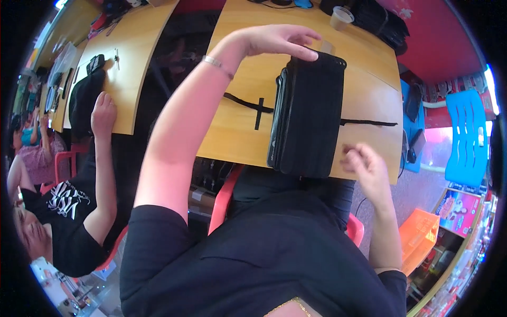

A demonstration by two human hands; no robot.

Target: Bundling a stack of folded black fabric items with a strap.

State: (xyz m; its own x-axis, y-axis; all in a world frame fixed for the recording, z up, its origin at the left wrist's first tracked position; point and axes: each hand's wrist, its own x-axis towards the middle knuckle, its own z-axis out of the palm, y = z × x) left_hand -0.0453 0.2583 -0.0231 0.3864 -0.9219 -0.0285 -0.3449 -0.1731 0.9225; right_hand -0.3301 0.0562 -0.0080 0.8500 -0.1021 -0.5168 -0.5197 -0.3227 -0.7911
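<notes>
A thick stack of black, fabric-like folded pieces [311, 116] lies on the wooden table in front of me, with several layered edges along its left side. My left hand [282, 42] reaches over its far end, fingers spread and the thumb resting at the top edge. Beside the near right corner is my right hand [368, 171], apart from the stack, its fingers loosely bent with nothing visible in them. A black strap [369, 122] sticks out to the right of the stack. On the left another strap end [243, 101] meets a short black crosspiece [259, 113].
At the table's far side stand a lidded cup [341, 18] and a dark bundle [381, 26]. Right of the table are a blue chair [466, 138] and an orange crate [417, 235]. At another table on the left sits a person [74, 211] with black material [87, 100].
</notes>
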